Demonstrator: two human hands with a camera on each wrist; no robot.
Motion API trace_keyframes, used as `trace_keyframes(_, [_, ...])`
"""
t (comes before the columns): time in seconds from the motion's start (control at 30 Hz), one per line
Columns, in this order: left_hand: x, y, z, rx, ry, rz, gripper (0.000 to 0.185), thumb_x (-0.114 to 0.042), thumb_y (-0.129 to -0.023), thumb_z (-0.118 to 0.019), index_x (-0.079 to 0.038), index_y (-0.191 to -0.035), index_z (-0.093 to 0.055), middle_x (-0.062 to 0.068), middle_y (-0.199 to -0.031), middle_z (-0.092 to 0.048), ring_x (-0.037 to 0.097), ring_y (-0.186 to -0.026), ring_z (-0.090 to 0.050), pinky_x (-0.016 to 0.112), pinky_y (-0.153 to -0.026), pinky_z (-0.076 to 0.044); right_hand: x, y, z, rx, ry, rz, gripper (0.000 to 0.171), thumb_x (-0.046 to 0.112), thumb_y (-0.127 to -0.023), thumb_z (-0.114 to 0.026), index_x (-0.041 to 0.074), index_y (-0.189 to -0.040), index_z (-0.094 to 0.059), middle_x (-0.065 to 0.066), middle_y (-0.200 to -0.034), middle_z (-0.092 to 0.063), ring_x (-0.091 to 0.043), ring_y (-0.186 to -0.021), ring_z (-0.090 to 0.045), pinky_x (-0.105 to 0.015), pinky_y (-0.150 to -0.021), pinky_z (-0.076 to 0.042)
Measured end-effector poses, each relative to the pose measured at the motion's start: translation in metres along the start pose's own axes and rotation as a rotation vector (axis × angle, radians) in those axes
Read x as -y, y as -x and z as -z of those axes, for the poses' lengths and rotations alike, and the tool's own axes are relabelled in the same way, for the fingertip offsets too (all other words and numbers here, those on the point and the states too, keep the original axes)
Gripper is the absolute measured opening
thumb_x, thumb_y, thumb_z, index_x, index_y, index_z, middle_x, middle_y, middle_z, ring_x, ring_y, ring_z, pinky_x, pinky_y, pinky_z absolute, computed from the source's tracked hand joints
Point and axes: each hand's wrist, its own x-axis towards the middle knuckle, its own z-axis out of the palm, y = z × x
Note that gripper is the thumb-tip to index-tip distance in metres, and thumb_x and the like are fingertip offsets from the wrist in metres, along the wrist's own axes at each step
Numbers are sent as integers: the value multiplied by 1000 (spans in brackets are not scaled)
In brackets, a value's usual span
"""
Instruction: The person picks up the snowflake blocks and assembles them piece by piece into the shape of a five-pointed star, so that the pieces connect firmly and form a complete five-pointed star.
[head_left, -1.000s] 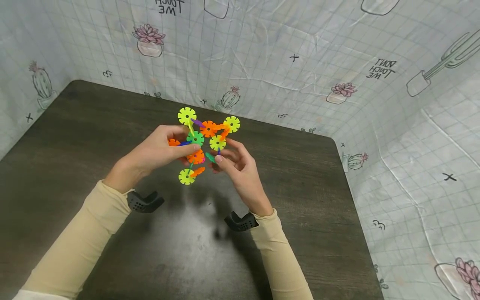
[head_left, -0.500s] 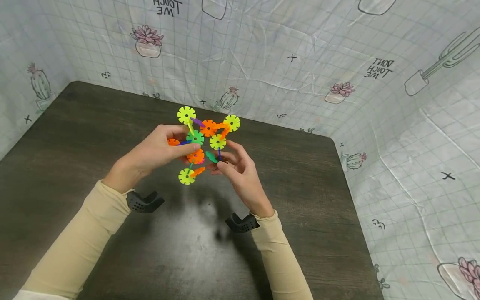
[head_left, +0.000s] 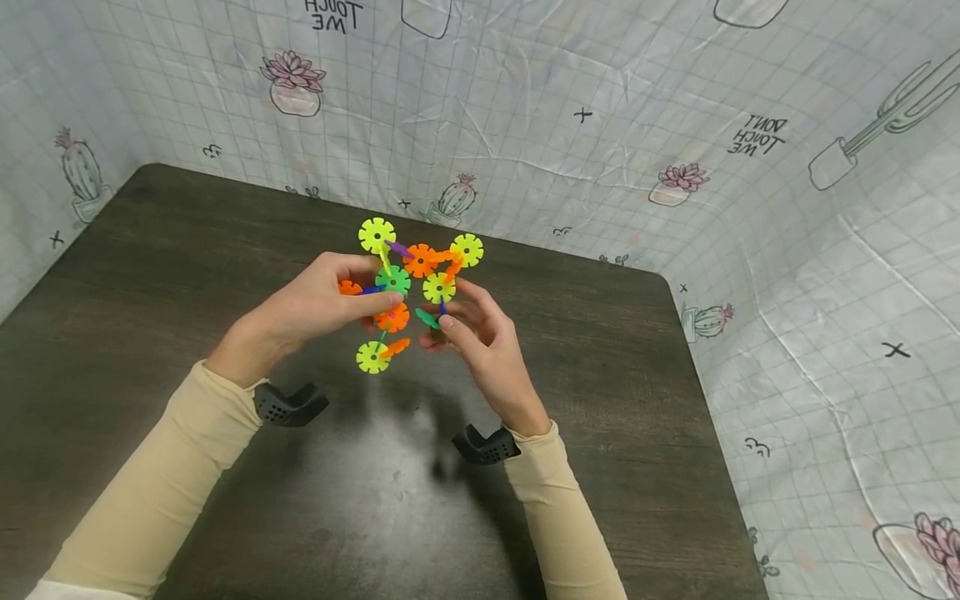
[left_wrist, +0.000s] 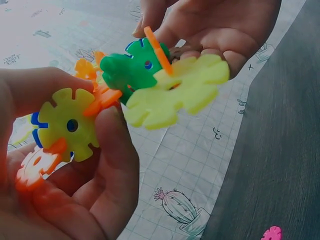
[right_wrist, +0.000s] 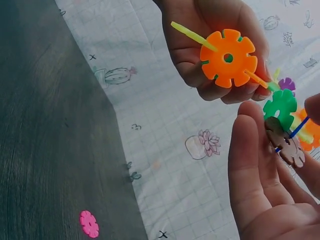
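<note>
Both hands hold a cluster of interlocked plastic snowflake discs (head_left: 408, 279) in yellow, orange, green and purple above a dark table (head_left: 150, 275). My left hand (head_left: 375, 293) grips its left side, thumb on an orange disc (head_left: 392, 317); in the left wrist view its fingers (left_wrist: 112, 165) press a yellow-green disc (left_wrist: 67, 125). My right hand (head_left: 444, 312) pinches a green disc (head_left: 427, 318) at the cluster's lower right. In the right wrist view that green disc (right_wrist: 281, 107) and a brown disc (right_wrist: 284, 142) sit against my right fingers (right_wrist: 252, 170).
A single pink disc (right_wrist: 89, 223) lies loose on the table near its edge, also visible as the pink disc (left_wrist: 272, 233) in the left wrist view. A cactus-print cloth (head_left: 675, 125) walls in the table at the back and right.
Hands and cluster have drifted slightly right and down. My right thumb has shifted a little on the green disc.
</note>
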Motion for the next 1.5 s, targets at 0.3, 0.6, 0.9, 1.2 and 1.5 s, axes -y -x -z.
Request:
trace_keyframes(0.3, [-2, 0, 1, 18, 33, 63, 46, -35, -87, -67, -9, -121, -51, 10, -104, -62, 32, -81, -62, 38, -79, -53, -4, 3, -1, -11, 16, 32, 36, 16, -95, -56, 6, -129, -51, -26, -121, -57, -31, -79, -67, -45, -78, -56])
trace_keyframes(0.6, [-3, 4, 3, -17, 81, 64, 56, -25, -78, -78, -17, -121, -43, 12, -110, -60, 26, -94, -63, 37, -83, -54, -7, 8, -1, -61, 61, 56, 32, 19, -95, -57, 6, -124, -53, -19, -114, -65, -38, -81, -65, -48, -77, -56])
trace_keyframes(0.9, [-2, 4, -1, -126, 96, -27, 43, -18, -79, -76, -16, -115, -52, 12, -103, -61, 26, -86, -64, 34, -73, -56, -12, 9, -5, -80, -6, 50, 33, 18, -94, -58, 5, -123, -51, -15, -110, -68, -34, -83, -67, -47, -79, -56])
trace_keyframes(1.2, [-2, 5, -3, -138, 81, -52, 41, -17, -80, -75, -14, -115, -54, 13, -102, -61, 26, -85, -63, 34, -72, -56, -11, 7, -10, -79, -67, 61, 36, 16, -96, -54, 7, -130, -45, -9, -110, -68, -25, -84, -69, -47, -79, -55])
trace_keyframes(1.5, [3, 5, -2, -90, 87, -30, 45, -19, -80, -75, -14, -120, -55, 13, -104, -62, 24, -86, -65, 32, -75, -57, -12, 5, -9, -129, -88, 57, 33, 16, -96, -54, 3, -126, -51, -12, -112, -63, -24, -83, -68, -41, -79, -57])
